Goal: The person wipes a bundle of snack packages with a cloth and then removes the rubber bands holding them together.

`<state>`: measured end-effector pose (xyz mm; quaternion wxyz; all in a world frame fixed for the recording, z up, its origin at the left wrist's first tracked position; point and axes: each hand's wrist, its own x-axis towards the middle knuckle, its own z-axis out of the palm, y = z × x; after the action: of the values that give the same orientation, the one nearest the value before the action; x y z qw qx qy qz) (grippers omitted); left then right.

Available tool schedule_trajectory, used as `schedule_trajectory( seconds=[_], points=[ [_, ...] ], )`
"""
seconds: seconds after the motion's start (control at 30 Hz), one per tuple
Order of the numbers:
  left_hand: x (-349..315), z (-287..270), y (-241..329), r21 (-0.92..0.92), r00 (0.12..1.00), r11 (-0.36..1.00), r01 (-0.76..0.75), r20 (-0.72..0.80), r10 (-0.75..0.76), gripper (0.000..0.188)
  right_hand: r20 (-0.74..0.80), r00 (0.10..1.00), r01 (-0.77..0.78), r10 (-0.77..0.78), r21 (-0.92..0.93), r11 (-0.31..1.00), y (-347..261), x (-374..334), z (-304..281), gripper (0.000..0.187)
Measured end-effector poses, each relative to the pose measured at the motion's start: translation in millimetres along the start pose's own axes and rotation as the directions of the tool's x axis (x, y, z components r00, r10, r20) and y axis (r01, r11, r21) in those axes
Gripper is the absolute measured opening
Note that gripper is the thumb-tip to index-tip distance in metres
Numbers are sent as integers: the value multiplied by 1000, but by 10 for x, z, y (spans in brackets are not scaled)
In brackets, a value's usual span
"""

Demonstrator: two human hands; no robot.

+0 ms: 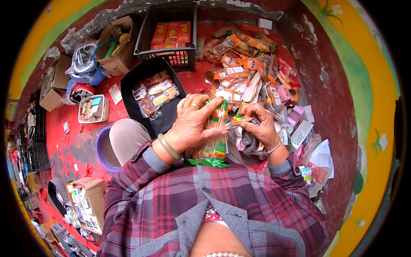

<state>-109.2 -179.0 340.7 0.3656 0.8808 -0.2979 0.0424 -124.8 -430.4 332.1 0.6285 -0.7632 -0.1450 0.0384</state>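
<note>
1. The left hand [195,124] has its fingers [209,107] clamped on a clear packet [212,143] of green, orange and yellow goods, held upright in front of the person's chest.
2. The right hand [259,126] has its fingers pinched together on the packet's upper right edge, with a grey cloth [249,143] tucked under the palm.
3. Just beyond the hands, a black tray [165,122] of wrapped snacks lies on the red floor [81,141].
4. Farther off stands a black crate [169,53] of orange boxes, beside a heap of orange packets [244,64].
5. A purple bowl [104,150] sits near the person's left knee.
</note>
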Motion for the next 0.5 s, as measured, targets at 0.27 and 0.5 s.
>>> schedule_trajectory(
  seconds=[0.27,0.5],
  points=[
    [-7,-84,48,103,973,980,-170,176,150,90,287,955,86,-75,-23,996,76,257,-91,27],
    [50,-104,-131,-25,954,983,-181,239,182,94,156,971,195,-179,-90,977,-148,416,45,13]
  ],
)
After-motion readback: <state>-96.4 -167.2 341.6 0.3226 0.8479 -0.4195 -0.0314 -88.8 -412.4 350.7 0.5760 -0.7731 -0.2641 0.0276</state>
